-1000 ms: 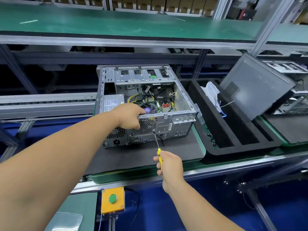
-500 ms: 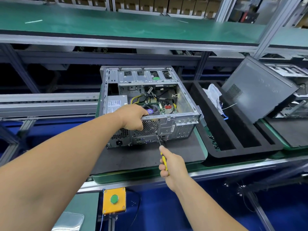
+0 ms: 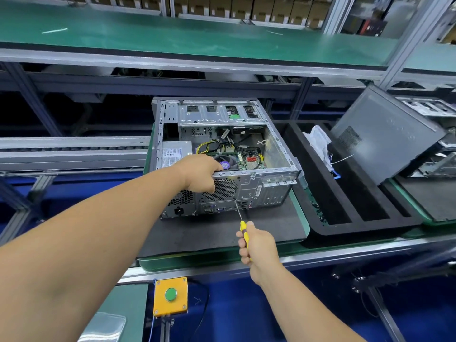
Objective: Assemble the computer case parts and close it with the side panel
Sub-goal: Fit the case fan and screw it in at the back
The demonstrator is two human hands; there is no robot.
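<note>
Open computer case (image 3: 249, 154) lies on the black mat (image 3: 209, 233) – left hand (image 3: 199, 172) curled over its rear top edge, right hand (image 3: 259, 245) gripping yellow screwdriver (image 3: 243, 229) w/ tip at the back panel

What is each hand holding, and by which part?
Right hand grips the screwdriver by its yellow handle; left hand holds the computer case by its rear top edge.

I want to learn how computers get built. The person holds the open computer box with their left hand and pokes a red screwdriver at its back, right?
Nearly. The head view shows the screwdriver in the right hand is yellow, not red. The left hand does hold the open computer box.
</note>
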